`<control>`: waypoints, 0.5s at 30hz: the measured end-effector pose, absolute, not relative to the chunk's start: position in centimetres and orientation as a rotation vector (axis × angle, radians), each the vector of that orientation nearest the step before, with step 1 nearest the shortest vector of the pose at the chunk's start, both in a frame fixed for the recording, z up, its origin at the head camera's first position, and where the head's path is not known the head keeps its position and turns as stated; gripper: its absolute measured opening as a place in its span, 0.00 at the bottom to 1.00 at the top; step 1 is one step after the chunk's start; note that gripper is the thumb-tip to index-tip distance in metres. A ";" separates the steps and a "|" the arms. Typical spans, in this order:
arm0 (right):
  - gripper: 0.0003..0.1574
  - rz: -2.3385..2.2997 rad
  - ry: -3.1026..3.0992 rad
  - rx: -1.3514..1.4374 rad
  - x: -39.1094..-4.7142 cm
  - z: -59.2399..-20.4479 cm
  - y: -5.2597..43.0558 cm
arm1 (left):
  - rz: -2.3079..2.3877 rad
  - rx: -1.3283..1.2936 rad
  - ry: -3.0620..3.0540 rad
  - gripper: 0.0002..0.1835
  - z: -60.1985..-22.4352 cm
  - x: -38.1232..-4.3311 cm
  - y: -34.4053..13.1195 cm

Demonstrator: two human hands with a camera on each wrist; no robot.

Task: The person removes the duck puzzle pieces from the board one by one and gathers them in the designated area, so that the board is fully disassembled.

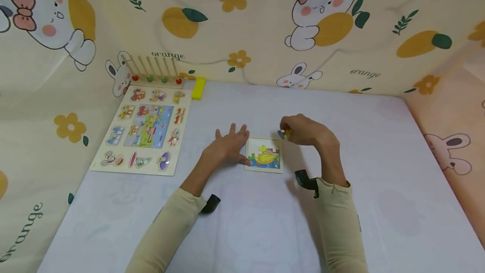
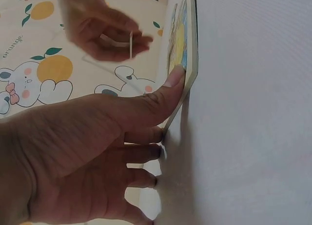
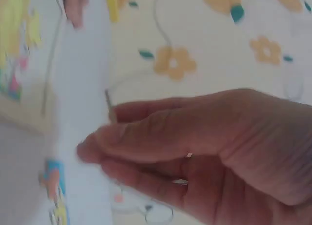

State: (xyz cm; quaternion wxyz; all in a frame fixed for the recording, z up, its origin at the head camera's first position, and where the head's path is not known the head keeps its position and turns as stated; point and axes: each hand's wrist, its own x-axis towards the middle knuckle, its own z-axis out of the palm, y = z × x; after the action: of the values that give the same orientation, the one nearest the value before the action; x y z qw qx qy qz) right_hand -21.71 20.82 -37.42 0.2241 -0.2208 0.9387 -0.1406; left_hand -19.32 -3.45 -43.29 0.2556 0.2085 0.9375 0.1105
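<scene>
A small square puzzle board lies on the table, partly filled with pieces that show a yellow shape over blue. My left hand is spread flat at its left side, the thumb resting on the board's edge and the other fingertips on the table. Beyond the board's upper right corner, my right hand pinches a thin puzzle piece between thumb and fingers. Only that piece's edge shows; its picture is hidden. Another colourful piece lies on the table below the right hand.
At the back left lies a larger picture board with vehicle and toy shapes. Behind it stands a rack of wooden pegs with red and green beads. A yellow block lies beside them. Patterned cloth hangs behind the table.
</scene>
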 end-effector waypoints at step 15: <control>0.17 -0.246 2.460 -0.392 -22.2 -38.2 22.9 | 0.308 0.563 2.541 0.57 -43.3 -19.4 -3.3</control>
State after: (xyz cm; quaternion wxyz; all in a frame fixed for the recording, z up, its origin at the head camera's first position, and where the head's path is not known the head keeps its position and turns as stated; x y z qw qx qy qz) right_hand -22.20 22.86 -38.17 0.3136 -0.1485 0.9332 -0.0933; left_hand -19.42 -3.32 -43.29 0.2575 0.2075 0.9369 0.1137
